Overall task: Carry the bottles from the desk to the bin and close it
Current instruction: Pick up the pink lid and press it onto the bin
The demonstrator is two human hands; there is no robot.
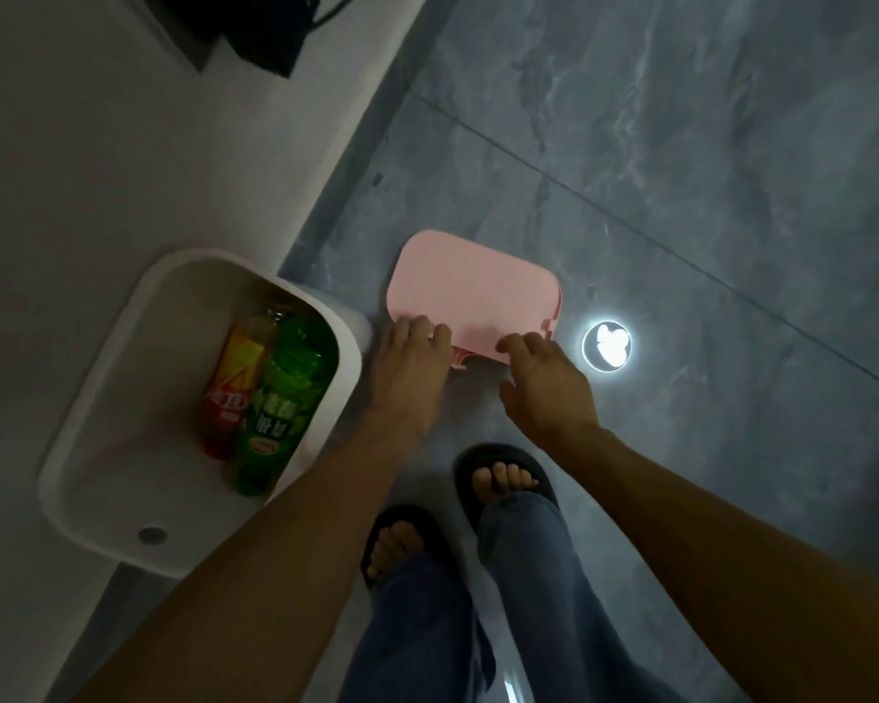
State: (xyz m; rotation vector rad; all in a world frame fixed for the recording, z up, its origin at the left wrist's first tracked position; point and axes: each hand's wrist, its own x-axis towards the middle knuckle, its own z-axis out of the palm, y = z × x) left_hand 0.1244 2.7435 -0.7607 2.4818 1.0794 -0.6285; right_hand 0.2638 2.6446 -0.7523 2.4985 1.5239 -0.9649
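A white open bin [97, 398] stands on the floor against the wall at the left. Inside it lie two bottles side by side: a green bottle [280, 398] and an orange-and-red bottle [232, 378]. To the right of the bin a pink lid [473, 291] lies flat on the grey floor. My left hand [409, 367] has its fingertips on the lid's near left edge. My right hand [544, 383] touches the near right edge, fingers curled over it. Whether either hand grips the lid is unclear.
A white wall [97, 144] runs along the left, with a dark object [255, 27] at the top. My feet in dark sandals [498, 479] stand just behind the lid. A bright ceiling-light reflection [607, 345] shines on the glossy tiles at the lid's right.
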